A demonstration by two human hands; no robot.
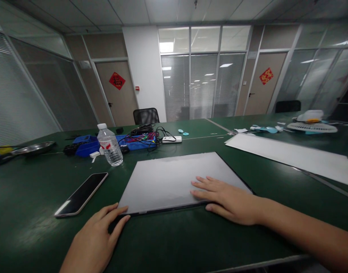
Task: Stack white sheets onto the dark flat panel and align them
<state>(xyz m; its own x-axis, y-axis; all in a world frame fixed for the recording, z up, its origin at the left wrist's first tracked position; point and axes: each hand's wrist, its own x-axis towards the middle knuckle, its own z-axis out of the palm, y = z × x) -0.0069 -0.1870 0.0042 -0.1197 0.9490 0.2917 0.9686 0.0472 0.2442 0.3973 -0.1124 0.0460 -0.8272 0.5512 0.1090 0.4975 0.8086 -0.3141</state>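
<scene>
A flat, thin grey-white panel with dark edges [168, 178] lies on the green table in front of me. My left hand [98, 233] has its near left corner pinched, the index finger on top and the thumb against the front edge. Spread flat across the panel's right front part is my right hand [227, 197], fingers apart and thumb near the front edge. To the left of the panel a smartphone [82, 194] lies with its dark screen up. Behind the phone stands a clear water bottle [110, 147] with a white cap.
Blue trays [88, 148] and a tangle of cables [145, 134] sit beyond the bottle. A metal pan [34, 148] is at far left. On the right lie a long white board [290, 155] and a white fan-like object [312, 125]. The green table [162, 242] has its front edge near me.
</scene>
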